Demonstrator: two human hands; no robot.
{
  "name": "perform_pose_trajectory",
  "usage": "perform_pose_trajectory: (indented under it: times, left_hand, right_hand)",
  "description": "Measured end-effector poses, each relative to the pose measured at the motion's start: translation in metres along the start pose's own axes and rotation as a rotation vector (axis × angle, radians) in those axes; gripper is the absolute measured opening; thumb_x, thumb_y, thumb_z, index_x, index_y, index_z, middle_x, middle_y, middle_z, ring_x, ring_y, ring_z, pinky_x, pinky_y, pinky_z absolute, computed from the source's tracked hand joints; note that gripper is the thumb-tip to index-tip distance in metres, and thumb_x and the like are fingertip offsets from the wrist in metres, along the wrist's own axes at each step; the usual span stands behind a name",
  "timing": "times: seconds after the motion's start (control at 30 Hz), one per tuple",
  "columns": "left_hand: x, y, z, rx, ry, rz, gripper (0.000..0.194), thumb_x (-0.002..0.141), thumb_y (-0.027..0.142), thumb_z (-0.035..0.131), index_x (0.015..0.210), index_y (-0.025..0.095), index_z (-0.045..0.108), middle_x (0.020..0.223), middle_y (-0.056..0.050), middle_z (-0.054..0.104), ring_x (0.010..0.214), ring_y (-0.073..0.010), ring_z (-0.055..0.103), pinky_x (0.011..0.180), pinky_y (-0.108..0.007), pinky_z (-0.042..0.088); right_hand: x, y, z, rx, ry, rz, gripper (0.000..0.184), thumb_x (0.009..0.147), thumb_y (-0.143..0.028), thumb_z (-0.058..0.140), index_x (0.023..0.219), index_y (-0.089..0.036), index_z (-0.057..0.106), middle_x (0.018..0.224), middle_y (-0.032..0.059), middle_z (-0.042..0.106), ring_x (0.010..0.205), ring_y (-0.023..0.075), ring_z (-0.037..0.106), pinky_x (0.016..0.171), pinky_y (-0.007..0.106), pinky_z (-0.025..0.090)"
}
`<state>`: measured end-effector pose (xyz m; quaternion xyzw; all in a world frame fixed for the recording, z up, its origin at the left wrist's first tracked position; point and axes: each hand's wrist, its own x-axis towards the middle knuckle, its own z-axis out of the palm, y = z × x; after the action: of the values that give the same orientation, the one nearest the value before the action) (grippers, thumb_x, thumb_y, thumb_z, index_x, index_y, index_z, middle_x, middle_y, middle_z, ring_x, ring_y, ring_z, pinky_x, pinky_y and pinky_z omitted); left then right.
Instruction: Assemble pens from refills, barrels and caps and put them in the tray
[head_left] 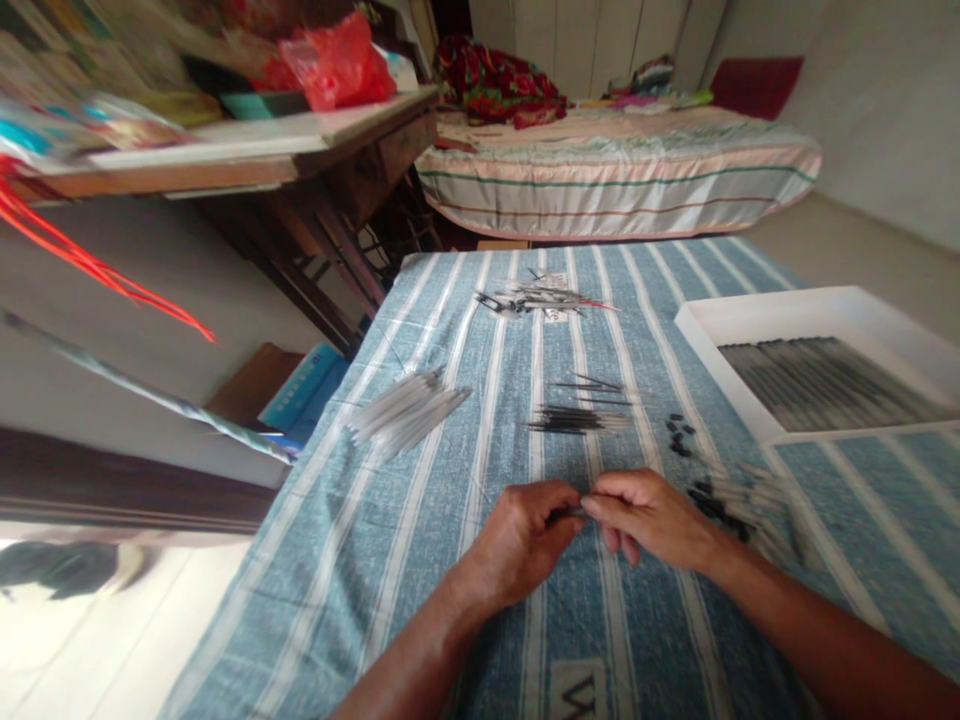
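Observation:
My left hand (517,540) and my right hand (649,515) meet over the front middle of the cloth, fingers pinched. Between them is a slim dark pen (568,511), mostly hidden by the fingers. Just beyond lies a bundle of black-filled pen refills (570,418), with a few loose ones behind it. Pale, see-through pen barrels (409,410) are heaped to the left. Small black plugs (679,435) are scattered on the right, near blurred black pieces (720,508) and clear pen caps (772,520) beside my right forearm.
A white box (772,425) on the right holds a row of pens (821,385). Farther back lies a pile of thin mixed parts (544,298). The striped cloth (465,450) covers the table. A wooden desk (360,125) stands at left, a bed (615,170) behind.

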<state>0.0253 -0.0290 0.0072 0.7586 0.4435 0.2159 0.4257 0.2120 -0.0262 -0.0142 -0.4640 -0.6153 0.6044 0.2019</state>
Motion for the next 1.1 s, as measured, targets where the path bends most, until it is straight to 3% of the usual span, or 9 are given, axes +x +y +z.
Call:
perform_pose_trajectory:
  times: [0.17, 0.47, 0.9, 1.0, 1.1]
  left_hand:
    - [0.0, 0.0, -0.002, 0.072, 0.029, -0.008, 0.006, 0.078, 0.016, 0.058, 0.074, 0.014, 0.062, 0.067, 0.0, 0.058, 0.062, -0.0118, 0.053, 0.057, -0.023, 0.038]
    - [-0.003, -0.001, -0.027, 0.233, -0.137, 0.026, 0.02, 0.086, 0.017, 0.047, 0.079, 0.016, 0.066, 0.075, -0.003, 0.061, 0.07, -0.014, 0.058, 0.065, -0.024, 0.042]
    - [-0.002, -0.002, -0.024, 0.354, -0.063, 0.062, 0.013, 0.083, 0.019, 0.054, 0.073, 0.017, 0.063, 0.078, -0.003, 0.06, 0.078, -0.0161, 0.058, 0.068, -0.025, 0.041]
    - [-0.001, -0.003, -0.028, 0.359, -0.039, 0.015, 0.013, 0.083, 0.023, 0.055, 0.073, 0.019, 0.062, 0.073, -0.001, 0.06, 0.071, -0.0154, 0.058, 0.064, -0.025, 0.04]
    - [0.0, -0.006, -0.03, 0.319, 0.016, -0.041, 0.012, 0.082, 0.026, 0.055, 0.075, 0.019, 0.061, 0.07, 0.0, 0.06, 0.064, -0.014, 0.057, 0.06, -0.025, 0.039]
  right_hand:
    - [0.001, 0.0, 0.001, 0.02, 0.021, 0.009, 0.04, 0.085, -0.049, 0.048, 0.061, -0.018, 0.048, 0.051, -0.003, 0.058, 0.035, 0.0063, 0.049, 0.037, 0.017, 0.034]
    - [0.0, 0.002, -0.004, 0.016, 0.049, -0.009, 0.041, 0.086, -0.049, 0.048, 0.06, -0.017, 0.048, 0.052, -0.003, 0.058, 0.036, 0.0052, 0.049, 0.039, 0.016, 0.036]
    - [0.001, -0.008, -0.006, -0.001, 0.045, 0.012, 0.033, 0.085, -0.04, 0.051, 0.061, -0.018, 0.047, 0.049, -0.0049, 0.054, 0.035, 0.0054, 0.046, 0.036, 0.016, 0.031]
    - [-0.001, -0.015, -0.019, -0.083, 0.085, -0.01, 0.033, 0.085, -0.039, 0.05, 0.059, -0.018, 0.047, 0.049, -0.0049, 0.053, 0.037, 0.0059, 0.045, 0.039, 0.017, 0.032]
    - [-0.011, -0.017, -0.05, -0.324, 0.176, -0.057, 0.027, 0.083, -0.035, 0.052, 0.064, -0.017, 0.055, 0.053, -0.0038, 0.055, 0.045, 0.008, 0.049, 0.046, 0.019, 0.035]
